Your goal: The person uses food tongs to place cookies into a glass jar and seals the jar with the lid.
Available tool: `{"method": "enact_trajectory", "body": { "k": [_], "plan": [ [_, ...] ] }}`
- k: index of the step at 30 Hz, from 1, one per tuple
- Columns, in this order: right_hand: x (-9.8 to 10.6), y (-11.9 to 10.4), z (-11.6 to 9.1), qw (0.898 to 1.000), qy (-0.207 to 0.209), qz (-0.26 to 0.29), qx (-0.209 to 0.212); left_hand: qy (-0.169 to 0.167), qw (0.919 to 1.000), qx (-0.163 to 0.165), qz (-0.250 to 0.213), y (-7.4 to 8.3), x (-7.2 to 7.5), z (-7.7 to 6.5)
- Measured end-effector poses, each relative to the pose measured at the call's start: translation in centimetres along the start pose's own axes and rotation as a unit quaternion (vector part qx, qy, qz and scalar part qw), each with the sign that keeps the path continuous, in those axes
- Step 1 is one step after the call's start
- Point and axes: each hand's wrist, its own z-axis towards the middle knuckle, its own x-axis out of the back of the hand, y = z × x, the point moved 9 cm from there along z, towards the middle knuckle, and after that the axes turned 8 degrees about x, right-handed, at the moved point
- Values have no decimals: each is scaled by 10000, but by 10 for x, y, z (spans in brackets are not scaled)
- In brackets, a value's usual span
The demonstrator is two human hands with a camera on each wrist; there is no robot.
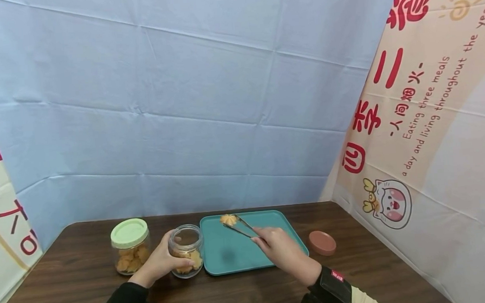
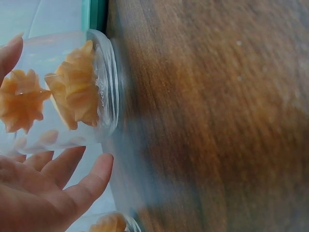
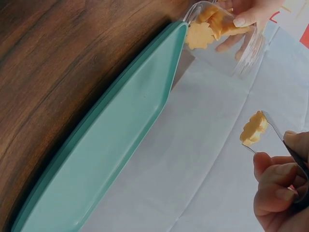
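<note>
My left hand (image 1: 165, 259) grips an uncovered clear jar (image 1: 184, 238) that stands on the table just left of the teal tray (image 1: 228, 262). Several flower-shaped cookies (image 2: 77, 87) lie in the bottom of this jar. In my right hand (image 1: 279, 246) is a pair of metal tongs (image 1: 240, 229), pinched between thumb and fingers. Between the tong tips is one ridged cookie (image 3: 254, 128), held up in the air above the tray. The right wrist view shows the cookie apart from both tray and jar.
A second jar (image 1: 131, 255) of cookies, topped by a pale green lid (image 1: 129, 232), stands left of my left hand. Right of the tray, a reddish-pink lid (image 1: 322, 242) lies on the dark wood table (image 1: 234, 295). Cloth sheets (image 1: 181, 104) hang behind and at the sides.
</note>
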Motion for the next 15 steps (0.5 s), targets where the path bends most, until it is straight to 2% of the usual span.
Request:
{"method": "enact_trajectory", "body": {
  "k": [5,11,15],
  "plan": [
    [-2,-2,3,10000,-3,80,18,11,10000,-2,9,1,2,0],
    [-5,-6,5,9999,-18,114,35,9,9998,155,-110,-2,1,-1],
    [-9,-7,5,9998,-125,162,-28,21,9999,77,-100,-1,0,-1]
  ]
}}
